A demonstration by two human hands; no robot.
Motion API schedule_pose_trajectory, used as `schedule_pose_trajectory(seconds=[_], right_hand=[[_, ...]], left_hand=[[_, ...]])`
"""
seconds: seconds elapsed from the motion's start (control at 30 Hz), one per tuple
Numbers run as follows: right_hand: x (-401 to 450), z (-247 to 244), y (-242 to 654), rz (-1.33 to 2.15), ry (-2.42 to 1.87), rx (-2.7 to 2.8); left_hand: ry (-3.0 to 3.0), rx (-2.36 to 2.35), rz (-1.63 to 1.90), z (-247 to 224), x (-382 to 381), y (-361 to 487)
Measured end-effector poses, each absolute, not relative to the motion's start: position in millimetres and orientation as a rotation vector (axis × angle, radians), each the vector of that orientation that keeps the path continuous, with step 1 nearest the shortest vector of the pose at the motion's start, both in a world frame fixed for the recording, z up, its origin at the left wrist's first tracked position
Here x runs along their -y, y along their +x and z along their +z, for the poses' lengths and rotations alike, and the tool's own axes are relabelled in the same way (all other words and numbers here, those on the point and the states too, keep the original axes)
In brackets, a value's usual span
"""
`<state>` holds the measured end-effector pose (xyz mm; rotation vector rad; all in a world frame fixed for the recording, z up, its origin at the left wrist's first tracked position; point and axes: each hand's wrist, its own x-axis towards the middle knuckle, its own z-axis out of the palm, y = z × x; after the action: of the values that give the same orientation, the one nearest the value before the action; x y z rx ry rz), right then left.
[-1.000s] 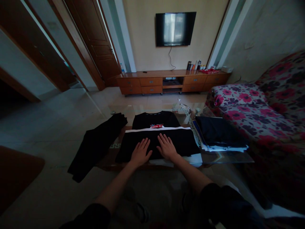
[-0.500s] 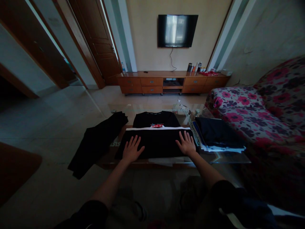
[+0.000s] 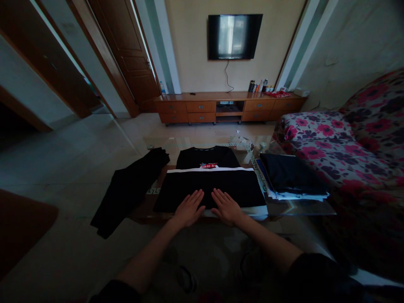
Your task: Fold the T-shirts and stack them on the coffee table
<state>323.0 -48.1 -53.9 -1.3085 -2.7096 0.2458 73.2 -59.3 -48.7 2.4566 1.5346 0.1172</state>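
A black shirt [image 3: 208, 156] with a red and white print and a white band lies on a glass table [image 3: 299, 208], its lower part folded up over itself. My left hand [image 3: 190, 208] is flat at the near edge of the folded part, thumb apart from the other fingers. Close beside it on the right, my right hand [image 3: 226, 206] lies in the same way, palm down. Neither hand grasps the cloth. A white layer shows under the fold at the near right corner.
Black folded clothing [image 3: 131, 187] hangs over the table's left side. A stack of folded clothes [image 3: 290, 174] sits at the right. Beyond stand a wooden TV cabinet [image 3: 200, 107], a wall-mounted television [image 3: 235, 37] and a flowered sofa [image 3: 341, 153].
Both hands have moved inward and nearer to me, from the two sides of the folded shirt to the middle of its near edge. More of the white layer shows at the near right.
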Motion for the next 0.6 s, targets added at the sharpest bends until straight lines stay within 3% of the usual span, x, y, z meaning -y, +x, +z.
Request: schedule_pose_trajectory(seconds=[0.23, 0.6], right_hand=[[43.7, -50.1, 378.2, 0.409, -1.603, 2.618], [24.8, -70.7, 429.1, 0.333, -1.995, 2.379]], left_hand=[[2.253, -1.791, 0.009, -49.6, 55.5, 33.8], [2.273, -2.165, 0.146, -64.7, 50.1, -22.2]])
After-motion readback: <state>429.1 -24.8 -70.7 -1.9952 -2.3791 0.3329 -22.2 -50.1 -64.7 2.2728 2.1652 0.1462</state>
